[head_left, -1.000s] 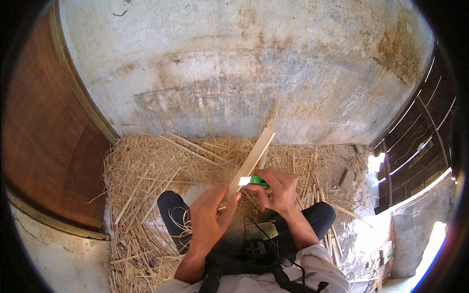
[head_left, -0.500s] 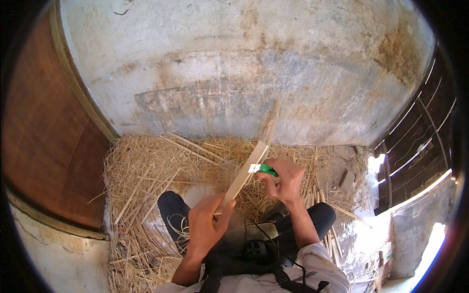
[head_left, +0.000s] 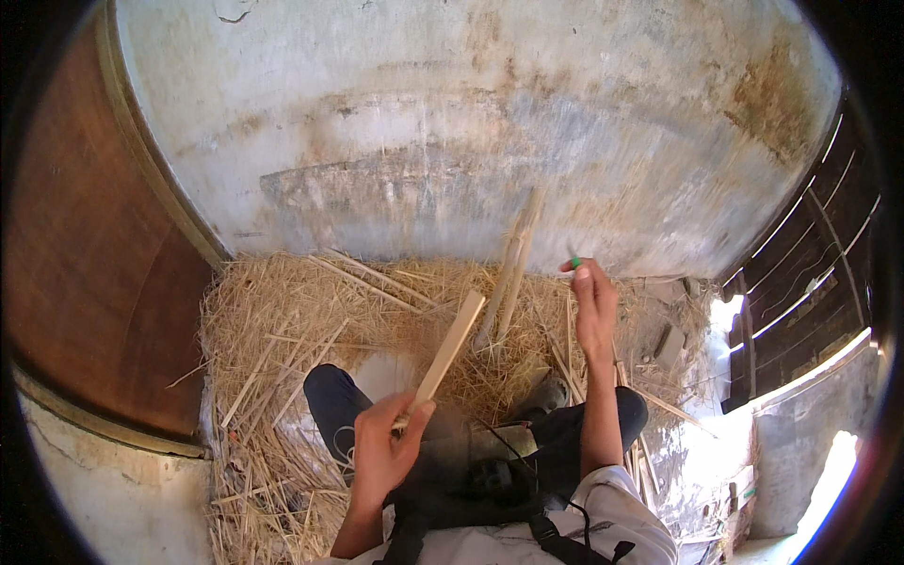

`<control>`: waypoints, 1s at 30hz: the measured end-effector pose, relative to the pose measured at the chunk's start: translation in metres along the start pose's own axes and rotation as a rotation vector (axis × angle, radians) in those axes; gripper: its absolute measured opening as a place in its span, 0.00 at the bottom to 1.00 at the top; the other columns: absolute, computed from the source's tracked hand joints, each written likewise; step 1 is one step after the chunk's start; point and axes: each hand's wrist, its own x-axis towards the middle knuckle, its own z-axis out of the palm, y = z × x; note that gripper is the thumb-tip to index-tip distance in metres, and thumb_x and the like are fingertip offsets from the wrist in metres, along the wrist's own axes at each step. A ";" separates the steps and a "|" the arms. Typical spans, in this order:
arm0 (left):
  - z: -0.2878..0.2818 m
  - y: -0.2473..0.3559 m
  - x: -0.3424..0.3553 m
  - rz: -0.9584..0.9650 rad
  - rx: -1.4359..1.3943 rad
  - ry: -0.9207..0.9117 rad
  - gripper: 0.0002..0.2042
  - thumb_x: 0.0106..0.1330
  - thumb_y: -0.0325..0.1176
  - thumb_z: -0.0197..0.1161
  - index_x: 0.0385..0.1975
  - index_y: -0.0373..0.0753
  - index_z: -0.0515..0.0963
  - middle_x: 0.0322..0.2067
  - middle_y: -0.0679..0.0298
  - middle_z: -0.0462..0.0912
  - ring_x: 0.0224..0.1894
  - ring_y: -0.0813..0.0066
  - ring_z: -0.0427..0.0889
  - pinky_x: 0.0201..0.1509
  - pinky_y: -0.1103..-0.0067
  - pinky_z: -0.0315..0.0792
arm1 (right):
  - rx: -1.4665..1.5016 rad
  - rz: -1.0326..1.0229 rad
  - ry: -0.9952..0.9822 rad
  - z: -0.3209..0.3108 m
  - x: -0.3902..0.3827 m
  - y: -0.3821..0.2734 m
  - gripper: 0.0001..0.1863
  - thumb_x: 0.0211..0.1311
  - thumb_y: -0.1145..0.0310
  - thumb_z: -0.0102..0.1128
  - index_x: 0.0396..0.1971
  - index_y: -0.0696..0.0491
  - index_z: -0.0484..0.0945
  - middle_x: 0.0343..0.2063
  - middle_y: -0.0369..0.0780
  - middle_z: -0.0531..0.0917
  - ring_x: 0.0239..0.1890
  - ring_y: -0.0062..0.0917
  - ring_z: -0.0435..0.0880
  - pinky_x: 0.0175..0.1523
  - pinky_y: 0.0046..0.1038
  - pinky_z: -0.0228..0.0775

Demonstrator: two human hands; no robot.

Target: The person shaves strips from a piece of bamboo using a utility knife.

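My left hand (head_left: 384, 443) is closed around the lower end of a pale, flat wooden slat (head_left: 450, 347). The slat slants up and to the right, its far end free above the shavings. Off to the right, apart from the slat, my right hand (head_left: 595, 306) is raised toward the wall. It grips a green-handled knife (head_left: 575, 261); only a bit of green and a thin blade show past the fingers. Two upright pale sticks (head_left: 513, 268) stand between the hands and the wall, their upper ends near it.
Straw-like shavings (head_left: 273, 377) and loose strips cover the floor around my bent legs (head_left: 336, 411). A stained plaster wall (head_left: 424, 169) rises ahead. At the left is a brown wooden panel (head_left: 104, 264); dark slatted boards (head_left: 800, 254) stand at the right. A brick-like block (head_left: 669, 346) lies near them.
My right hand has moved up and right with the knife, away from the slat. The slat in my left hand has dropped lower and nearer, uncovering the upright sticks.
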 end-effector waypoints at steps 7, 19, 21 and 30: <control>-0.001 0.011 0.029 0.061 -0.158 -0.049 0.11 0.78 0.32 0.67 0.49 0.31 0.88 0.28 0.59 0.85 0.29 0.81 0.74 0.33 0.78 0.70 | 0.086 -0.361 -0.278 0.041 -0.061 -0.058 0.18 0.75 0.55 0.68 0.49 0.56 0.83 0.35 0.44 0.88 0.32 0.36 0.90 0.38 0.35 0.80; 0.005 0.018 0.030 0.107 -0.222 -0.065 0.12 0.78 0.31 0.66 0.52 0.28 0.85 0.31 0.60 0.87 0.32 0.82 0.77 0.35 0.78 0.71 | 0.053 -0.579 -0.309 0.056 -0.085 -0.082 0.19 0.60 0.61 0.80 0.46 0.54 0.85 0.35 0.41 0.89 0.32 0.38 0.91 0.36 0.36 0.83; 0.004 0.021 0.030 0.119 -0.189 -0.061 0.14 0.79 0.34 0.65 0.52 0.28 0.86 0.33 0.60 0.89 0.34 0.81 0.80 0.39 0.77 0.74 | 0.044 -0.578 -0.291 0.058 -0.086 -0.083 0.20 0.58 0.61 0.81 0.46 0.54 0.85 0.34 0.41 0.89 0.31 0.38 0.91 0.36 0.36 0.83; 0.013 0.018 0.031 0.197 -0.114 0.008 0.10 0.77 0.30 0.66 0.49 0.28 0.84 0.32 0.47 0.85 0.33 0.56 0.86 0.40 0.69 0.76 | 0.003 -0.635 -0.179 0.059 -0.080 -0.086 0.16 0.61 0.61 0.79 0.39 0.56 0.86 0.27 0.41 0.87 0.24 0.37 0.88 0.30 0.33 0.78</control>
